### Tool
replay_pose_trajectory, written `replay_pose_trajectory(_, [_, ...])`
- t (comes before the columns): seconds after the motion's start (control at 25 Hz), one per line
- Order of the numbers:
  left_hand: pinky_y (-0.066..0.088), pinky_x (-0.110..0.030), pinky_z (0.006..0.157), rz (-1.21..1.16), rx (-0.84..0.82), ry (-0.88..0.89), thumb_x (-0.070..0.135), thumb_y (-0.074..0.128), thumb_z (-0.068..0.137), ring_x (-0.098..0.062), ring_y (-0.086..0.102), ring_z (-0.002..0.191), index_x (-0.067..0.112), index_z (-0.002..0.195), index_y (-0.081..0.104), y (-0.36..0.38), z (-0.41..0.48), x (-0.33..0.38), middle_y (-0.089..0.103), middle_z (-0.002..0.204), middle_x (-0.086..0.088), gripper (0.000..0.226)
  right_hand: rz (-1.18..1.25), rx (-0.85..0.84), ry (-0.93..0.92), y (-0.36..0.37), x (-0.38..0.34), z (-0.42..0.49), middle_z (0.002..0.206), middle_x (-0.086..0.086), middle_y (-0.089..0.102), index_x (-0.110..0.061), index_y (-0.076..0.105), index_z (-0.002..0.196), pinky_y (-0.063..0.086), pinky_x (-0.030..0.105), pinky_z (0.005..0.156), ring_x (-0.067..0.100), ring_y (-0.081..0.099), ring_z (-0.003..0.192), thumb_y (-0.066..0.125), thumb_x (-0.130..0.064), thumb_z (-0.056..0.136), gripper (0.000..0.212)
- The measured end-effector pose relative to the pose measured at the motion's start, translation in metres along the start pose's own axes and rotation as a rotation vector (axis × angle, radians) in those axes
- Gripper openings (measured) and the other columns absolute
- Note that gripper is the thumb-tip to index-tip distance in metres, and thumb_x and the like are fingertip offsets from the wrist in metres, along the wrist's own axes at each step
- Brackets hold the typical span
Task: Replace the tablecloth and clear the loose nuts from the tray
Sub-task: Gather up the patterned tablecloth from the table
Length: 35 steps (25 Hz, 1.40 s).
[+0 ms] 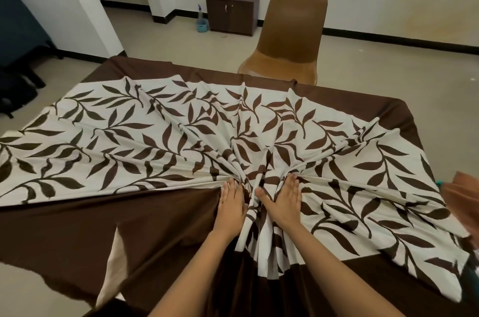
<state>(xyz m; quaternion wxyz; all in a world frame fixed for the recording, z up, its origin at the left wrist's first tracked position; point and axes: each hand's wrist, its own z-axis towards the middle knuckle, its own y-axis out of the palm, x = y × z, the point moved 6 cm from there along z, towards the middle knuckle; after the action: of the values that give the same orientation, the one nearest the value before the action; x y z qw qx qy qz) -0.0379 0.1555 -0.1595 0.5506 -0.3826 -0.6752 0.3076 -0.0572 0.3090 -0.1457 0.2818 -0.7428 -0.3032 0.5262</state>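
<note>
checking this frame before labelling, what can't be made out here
- Table: head view, wholly covered by the tablecloth.
- Tray and nuts: none visible; off frame or covered, cannot tell.
- Orange-brown cloth: cut off by the right edge.
- Left hand and right hand: fingers lie flat on bunched folds; any grip is unclear.

I have a single view, from the camera worn on the person's head, looking forward and steeply down across the tablecloth point(155, 140) from its near edge. It sits close: both forearms enter from the bottom of the frame. The wide lens bends the table's edges and also takes in the brown chair point(290, 39) and the far wall beyond.
</note>
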Motion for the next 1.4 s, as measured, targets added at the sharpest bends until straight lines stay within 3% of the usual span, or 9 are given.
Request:
replay_pose_trajectory(0.12, [-0.004,-0.032,0.119,-0.189,-0.010,-0.039,0.006,0.031,0.100,-0.025,-0.007,0.147,0.008,0.151,0.007,0.000,-0.012,0.003,-0.003,0.159,-0.010,0.056,-0.030,-0.046,-0.007,0.015,-0.022,-0.001,0.157,0.010,-0.020,-0.008,-0.021,0.146,-0.014,0.035,0.117,0.019,-0.019,0.144,0.026,-0.097,0.050,0.139])
replay_pose_trajectory(0.28, [0.023,-0.035,0.118,-0.247,-0.038,0.160,0.042,0.039,0.098,-0.008,0.026,0.141,0.026,0.148,0.030,-0.027,-0.019,-0.013,0.029,0.154,0.003,0.053,-0.080,-0.078,0.001,0.029,-0.042,-0.002,0.155,0.010,-0.024,-0.006,-0.021,0.147,-0.018,0.036,0.114,0.022,-0.022,0.143,0.029,-0.101,0.042,0.150])
replay_pose_trajectory(0.4, [0.052,-0.040,0.089,-0.356,0.091,0.089,0.023,0.056,0.092,-0.018,0.064,0.099,0.039,0.120,0.054,-0.079,-0.023,-0.043,0.065,0.116,0.002,0.033,-0.219,-0.044,-0.022,0.030,-0.040,-0.004,0.155,0.014,-0.024,-0.003,-0.022,0.145,-0.016,0.037,0.116,0.024,-0.022,0.143,0.047,-0.088,0.060,0.139])
replay_pose_trajectory(0.48, [0.054,-0.037,0.085,-0.390,0.423,-0.092,0.023,0.060,0.089,-0.021,0.062,0.099,0.029,0.117,0.056,-0.127,-0.025,-0.086,0.062,0.115,0.001,0.029,-0.253,-0.033,-0.032,0.031,-0.038,-0.003,0.155,0.014,-0.024,-0.003,-0.023,0.145,-0.015,0.037,0.116,0.024,-0.021,0.144,0.051,-0.082,0.067,0.133])
replay_pose_trajectory(0.56, [0.039,-0.045,0.102,-0.195,0.633,-0.438,0.035,0.064,0.086,-0.032,0.044,0.127,0.013,0.136,0.042,-0.161,-0.034,-0.156,0.043,0.139,-0.014,0.058,-0.251,-0.049,-0.035,0.031,-0.038,-0.002,0.155,0.013,-0.024,-0.005,-0.023,0.145,-0.015,0.037,0.116,0.023,-0.021,0.144,0.051,-0.080,0.069,0.130])
replay_pose_trajectory(0.68, [0.002,-0.053,0.116,-0.125,0.445,-0.953,0.065,0.062,0.075,-0.042,-0.002,0.143,0.008,0.151,0.002,-0.165,-0.055,-0.251,0.000,0.156,-0.025,0.112,-0.275,-0.040,-0.039,0.031,-0.037,-0.003,0.155,0.012,-0.023,-0.005,-0.023,0.144,-0.015,0.036,0.116,0.023,-0.020,0.144,0.051,-0.079,0.071,0.128])
replay_pose_trajectory(0.76, [-0.004,-0.050,0.116,-0.134,0.380,-0.954,0.068,0.053,0.079,-0.038,-0.006,0.144,0.004,0.151,0.002,-0.152,-0.054,-0.268,-0.002,0.157,-0.022,0.109,-0.283,-0.034,-0.039,0.032,-0.036,-0.002,0.156,0.013,-0.023,-0.004,-0.022,0.145,-0.015,0.036,0.115,0.023,-0.020,0.144,0.051,-0.079,0.071,0.128])
replay_pose_trajectory(1.04, [0.020,-0.046,0.115,-0.146,0.554,-0.774,0.006,0.039,0.097,-0.037,0.021,0.141,0.005,0.146,0.031,-0.159,-0.043,-0.263,0.024,0.153,-0.020,0.049,-0.330,-0.011,-0.037,0.039,-0.032,0.002,0.156,0.015,-0.020,-0.002,-0.021,0.145,-0.013,0.038,0.116,0.024,-0.018,0.145,0.046,-0.083,0.069,0.130])
replay_pose_trajectory(1.4, [0.043,-0.045,0.094,-0.191,0.603,-0.838,0.011,0.034,0.099,-0.041,0.052,0.113,0.010,0.136,0.049,-0.162,-0.077,-0.249,0.056,0.125,-0.023,0.040,-0.368,-0.005,-0.059,0.047,-0.037,0.002,0.158,0.015,-0.014,-0.002,-0.016,0.147,-0.010,0.037,0.116,0.024,-0.013,0.146,0.045,-0.078,0.075,0.121])
